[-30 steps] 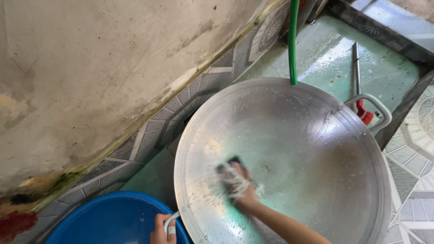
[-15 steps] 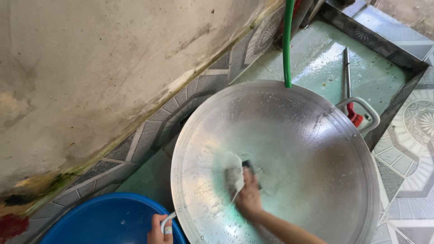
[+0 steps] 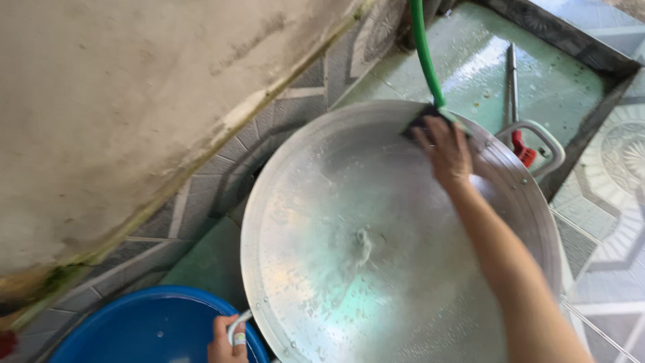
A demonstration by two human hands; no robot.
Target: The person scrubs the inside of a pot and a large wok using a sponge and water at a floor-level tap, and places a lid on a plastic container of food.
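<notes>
Under the right hand [image 3: 447, 151]: a big round metal pan [image 3: 349, 255], shallow, wet and shiny, tilted against the tiled wall [image 3: 215, 181]. Fingers flat, pressing a dark scouring pad [image 3: 422, 121] onto the far rim, arm stretched across the bowl. Just beyond the knuckles, a green hose [image 3: 424, 54]. Left hand [image 3: 225, 339] closed around the pan's near handle [image 3: 236, 327], beside a blue tub [image 3: 148, 329].
</notes>
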